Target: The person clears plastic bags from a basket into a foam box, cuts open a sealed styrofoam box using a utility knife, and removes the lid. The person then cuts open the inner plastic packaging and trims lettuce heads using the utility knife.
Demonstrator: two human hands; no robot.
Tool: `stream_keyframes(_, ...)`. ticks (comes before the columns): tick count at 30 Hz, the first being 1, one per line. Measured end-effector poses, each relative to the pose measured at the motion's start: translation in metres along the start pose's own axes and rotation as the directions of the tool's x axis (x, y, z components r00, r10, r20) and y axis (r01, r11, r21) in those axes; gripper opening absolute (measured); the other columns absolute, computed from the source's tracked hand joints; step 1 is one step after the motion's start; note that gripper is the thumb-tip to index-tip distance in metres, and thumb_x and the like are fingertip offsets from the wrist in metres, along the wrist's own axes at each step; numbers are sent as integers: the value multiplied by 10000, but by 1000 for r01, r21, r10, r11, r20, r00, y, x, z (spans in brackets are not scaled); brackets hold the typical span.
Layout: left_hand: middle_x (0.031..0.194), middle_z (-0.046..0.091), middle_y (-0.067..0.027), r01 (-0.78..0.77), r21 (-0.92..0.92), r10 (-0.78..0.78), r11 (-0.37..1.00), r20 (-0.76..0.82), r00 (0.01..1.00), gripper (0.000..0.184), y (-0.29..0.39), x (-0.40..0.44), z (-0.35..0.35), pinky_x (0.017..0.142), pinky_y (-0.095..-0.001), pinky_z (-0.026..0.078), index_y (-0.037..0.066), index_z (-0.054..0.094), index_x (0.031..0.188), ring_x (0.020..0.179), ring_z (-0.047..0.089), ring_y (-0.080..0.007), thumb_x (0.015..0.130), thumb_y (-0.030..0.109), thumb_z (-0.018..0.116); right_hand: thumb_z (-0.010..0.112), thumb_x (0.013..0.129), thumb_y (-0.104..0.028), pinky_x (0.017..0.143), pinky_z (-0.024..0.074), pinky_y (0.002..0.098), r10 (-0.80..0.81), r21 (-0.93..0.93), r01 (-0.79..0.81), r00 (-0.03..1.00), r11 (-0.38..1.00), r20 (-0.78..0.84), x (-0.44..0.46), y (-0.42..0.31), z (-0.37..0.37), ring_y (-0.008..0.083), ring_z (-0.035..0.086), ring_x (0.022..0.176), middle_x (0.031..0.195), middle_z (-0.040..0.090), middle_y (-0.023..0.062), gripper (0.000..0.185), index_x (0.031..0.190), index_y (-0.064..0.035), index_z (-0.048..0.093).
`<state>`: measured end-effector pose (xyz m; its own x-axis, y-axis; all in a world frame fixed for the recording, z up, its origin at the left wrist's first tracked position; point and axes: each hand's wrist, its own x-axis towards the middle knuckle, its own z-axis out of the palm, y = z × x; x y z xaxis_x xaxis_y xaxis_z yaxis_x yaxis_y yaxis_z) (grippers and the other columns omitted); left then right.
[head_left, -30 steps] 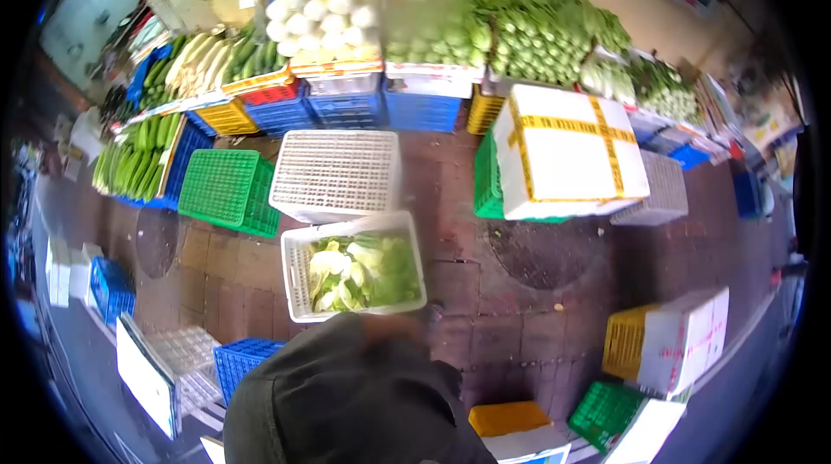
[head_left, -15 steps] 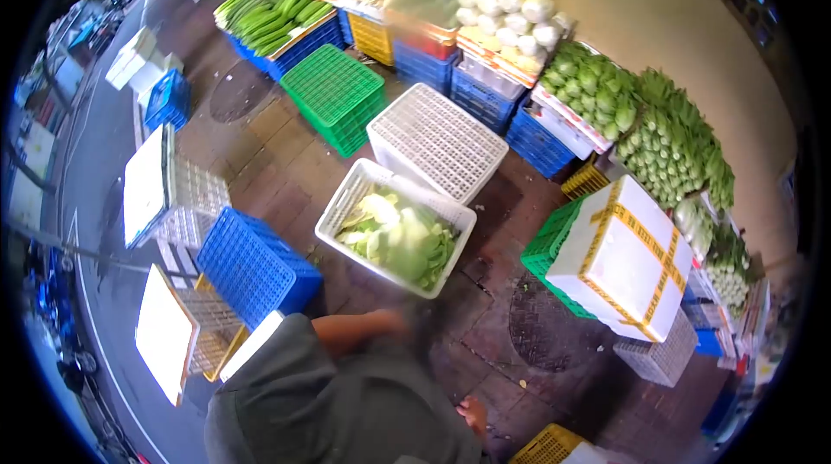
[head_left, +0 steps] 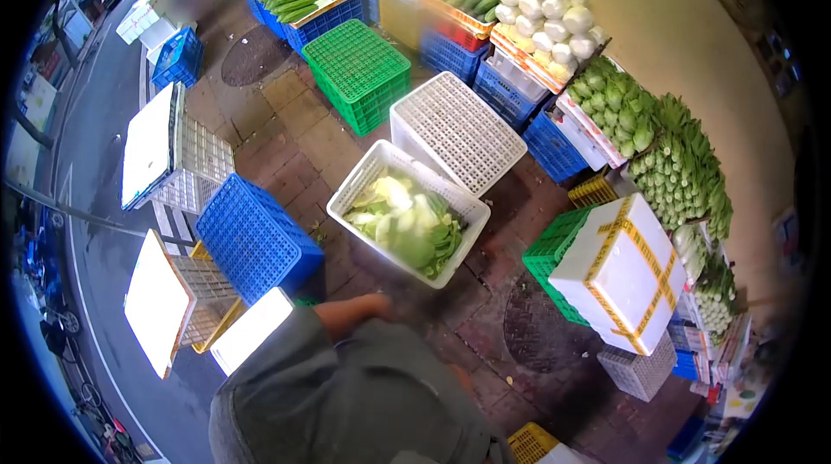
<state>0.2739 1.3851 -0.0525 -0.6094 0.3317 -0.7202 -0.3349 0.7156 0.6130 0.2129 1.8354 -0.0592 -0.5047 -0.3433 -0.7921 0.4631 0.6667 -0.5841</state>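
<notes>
Near the person's grey top, my left hand shows at the end of a bare forearm, below the open white crate; its fingers cannot be made out. Only a small, dim patch of my right hand shows beside the top, its fingers hidden. The open white crate holds leafy green and pale vegetables. Touching its upper right side is a white crate with its perforated base up. Neither hand visibly touches a crate.
A green crate stands behind. To the left are a tilted blue crate and white boards. A taped foam box rests by green crates at right. Produce stalls line the wall, with cabbages. A road runs along the left.
The view has turned, bringing the road and left-hand crates further in. The left forearm now shows more clearly than at first. My right hand, seen half a second ago, is now mostly hidden.
</notes>
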Motion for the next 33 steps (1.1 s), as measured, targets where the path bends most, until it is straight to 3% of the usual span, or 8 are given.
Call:
stream_keyframes(9,1015,698,-215,69,-461,-321,885,-497,806,320,-15,-130,-2,868,-449,510,73,747,976,1005,656,-392,921,315,546,604,946,-302,880,497,428,-316,-461,273,949,845,-17,15,-71,38,349,663,1003,1104,696,207,363,1106,13,687)
stream_keyframes(14,963,717,-155,199,-660,-391,725,-156,907,214,-58,-185,49,758,-397,548,65,718,1019,921,692,-254,931,210,588,579,956,-334,979,472,420,-372,-456,456,889,764,266,52,-181,99,355,626,1122,1215,662,206,414,1216,-21,658)
stream_keyframes(16,936,711,-131,258,-786,-413,561,5,911,229,-32,-223,30,709,-349,556,66,716,1025,864,685,-177,950,243,592,566,963,-367,1030,450,440,-29,-367,227,881,902,472,63,-252,129,374,583,1198,1295,619,210,461,1269,-28,627)
stream_keyframes(19,898,676,-63,256,-888,-472,382,50,880,223,-18,-251,33,679,-307,511,18,697,1045,801,615,-147,968,208,609,575,963,-387,1088,414,418,-402,-285,589,761,756,509,119,-223,208,378,555,1246,1327,600,219,513,1305,-6,603)
stream_keyframes(21,936,682,-65,286,-668,-518,686,-173,837,273,-11,-254,47,716,-305,512,-5,691,1072,826,604,-141,976,244,631,560,960,-443,1098,403,426,-366,-240,610,696,756,617,133,-213,258,377,541,1264,1344,590,214,557,1316,-16,601)
stream_keyframes(27,1086,711,-116,-57,-663,-339,746,-452,825,273,-8,-290,80,838,-314,531,-28,661,1184,962,662,-181,968,84,536,491,948,-581,1070,411,495,-143,-398,558,692,728,708,117,-169,315,418,553,1222,1294,602,232,612,1306,-107,636)
stream_keyframes(28,1107,710,-125,50,-884,-545,464,-241,803,319,-21,-290,93,841,-328,530,-12,644,1232,955,662,-205,993,159,520,487,948,-586,1066,411,503,-134,-428,550,712,717,690,109,-175,308,430,559,1206,1277,606,239,601,1298,-123,645)
stream_keyframes(33,1055,702,-161,-120,-885,-491,451,-358,794,301,-10,-267,78,788,-356,524,-12,663,1151,899,656,-248,1005,176,479,513,913,-642,1078,395,502,-77,-448,426,787,786,612,76,-200,275,452,540,1204,1308,570,247,675,1346,-133,605)
